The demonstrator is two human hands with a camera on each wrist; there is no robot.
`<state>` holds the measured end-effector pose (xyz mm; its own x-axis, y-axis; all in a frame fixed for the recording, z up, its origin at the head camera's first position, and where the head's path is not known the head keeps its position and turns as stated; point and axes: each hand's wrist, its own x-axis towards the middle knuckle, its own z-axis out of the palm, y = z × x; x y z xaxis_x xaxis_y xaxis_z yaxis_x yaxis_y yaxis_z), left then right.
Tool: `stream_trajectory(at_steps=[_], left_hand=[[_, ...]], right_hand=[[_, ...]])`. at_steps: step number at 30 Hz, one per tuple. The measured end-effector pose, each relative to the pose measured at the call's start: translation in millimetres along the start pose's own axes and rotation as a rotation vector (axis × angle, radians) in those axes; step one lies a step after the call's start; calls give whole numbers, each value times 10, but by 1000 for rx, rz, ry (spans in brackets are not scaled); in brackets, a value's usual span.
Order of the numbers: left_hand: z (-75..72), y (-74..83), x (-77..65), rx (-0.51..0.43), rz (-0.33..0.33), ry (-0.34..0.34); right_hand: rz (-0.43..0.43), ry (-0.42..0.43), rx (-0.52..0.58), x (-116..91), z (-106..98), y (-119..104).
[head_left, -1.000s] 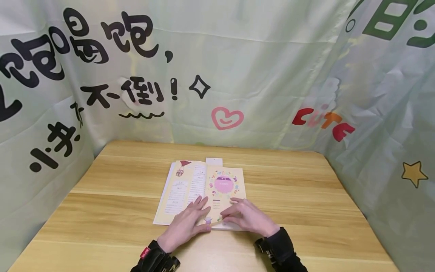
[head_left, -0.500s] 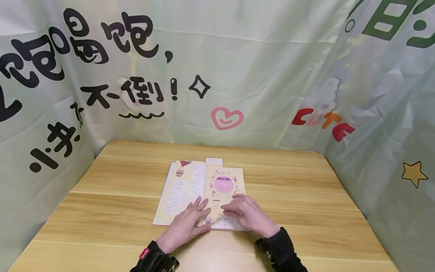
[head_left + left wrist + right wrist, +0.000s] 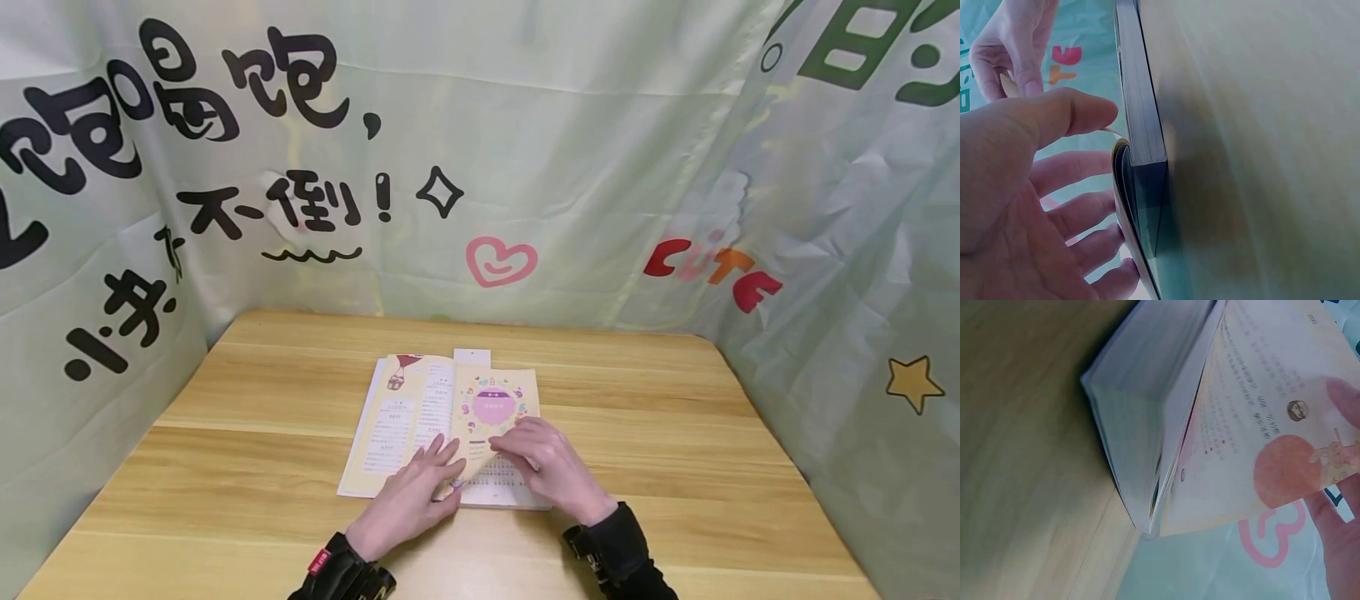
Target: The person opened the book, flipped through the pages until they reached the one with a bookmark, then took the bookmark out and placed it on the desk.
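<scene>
An open book (image 3: 397, 425) lies on the table, with printed text on its left side and a pink circle on its right-hand page (image 3: 471, 421). My left hand (image 3: 408, 504) rests on the lower left page by the spine, fingers spread; in the left wrist view its thumb is near the end of the page block (image 3: 1140, 94). My right hand (image 3: 551, 467) pinches the lower corner of the right-hand page and holds it raised. Beneath that page shows another printed page (image 3: 502, 487). In the right wrist view, the lifted page's underside (image 3: 1241, 425) carries text and a rabbit drawing.
A white tab (image 3: 472, 357) sticks out past the book's top edge. The wooden table (image 3: 675, 433) extends around the book. Printed cloth (image 3: 570, 167) hangs behind the table and along both sides.
My right hand has taken the page's lower corner up and slightly away from the book's near edge, baring more of the page beneath. My left hand has stayed nearly still.
</scene>
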<state>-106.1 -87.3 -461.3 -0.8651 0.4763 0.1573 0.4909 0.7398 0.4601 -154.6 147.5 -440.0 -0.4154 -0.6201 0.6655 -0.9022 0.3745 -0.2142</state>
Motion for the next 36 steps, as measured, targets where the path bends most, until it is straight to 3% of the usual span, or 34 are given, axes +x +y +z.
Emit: stream_trajectory(at_steps=[12, 22, 26, 36], left_hand=[[14, 9, -5, 21, 21, 28], [19, 23, 3, 29, 30, 47], [22, 20, 12, 39, 33, 56], [19, 32, 10, 36, 25, 91]], right_hand=[[-40, 166, -42, 37, 11, -22], [-61, 238, -49, 91, 44, -65], [-7, 190, -32, 82, 81, -86], [185, -67, 7, 85, 157, -172]])
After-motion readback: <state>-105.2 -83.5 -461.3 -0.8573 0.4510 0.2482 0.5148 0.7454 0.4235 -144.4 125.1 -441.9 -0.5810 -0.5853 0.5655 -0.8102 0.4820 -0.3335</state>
